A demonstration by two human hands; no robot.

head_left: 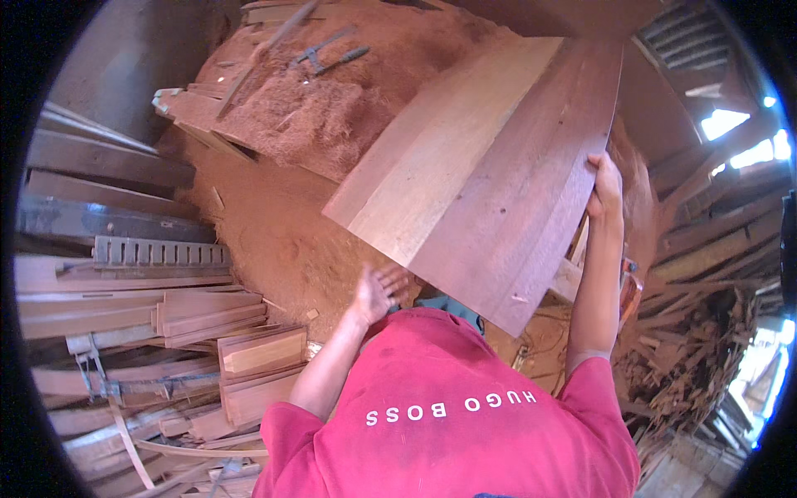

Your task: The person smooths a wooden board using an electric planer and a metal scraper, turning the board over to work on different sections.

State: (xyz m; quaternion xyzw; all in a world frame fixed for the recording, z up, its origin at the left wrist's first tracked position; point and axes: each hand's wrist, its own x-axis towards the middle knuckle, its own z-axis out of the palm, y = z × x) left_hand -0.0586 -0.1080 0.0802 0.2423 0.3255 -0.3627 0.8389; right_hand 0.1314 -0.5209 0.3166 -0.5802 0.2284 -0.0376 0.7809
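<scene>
A wide wooden panel (pixel 506 191), made of joined boards with one paler strip, is tilted in front of me. My right hand (pixel 607 187) grips its right edge, the fingertips curling onto the face. Just off the panel's near left corner, my left hand (pixel 380 292) is open with fingers spread, and nothing shows in it. Whether its fingertips touch the panel's near edge I cannot tell. The far end of the panel reaches a dark brown surface at the top.
Reddish sawdust (pixel 324 116) is heaped beyond the panel, with a bar clamp (pixel 332 60) lying on it. Stacked boards (pixel 261 361) and a slotted metal rail (pixel 158 252) line the left side. A pile of wood scraps (pixel 689 340) fills the right.
</scene>
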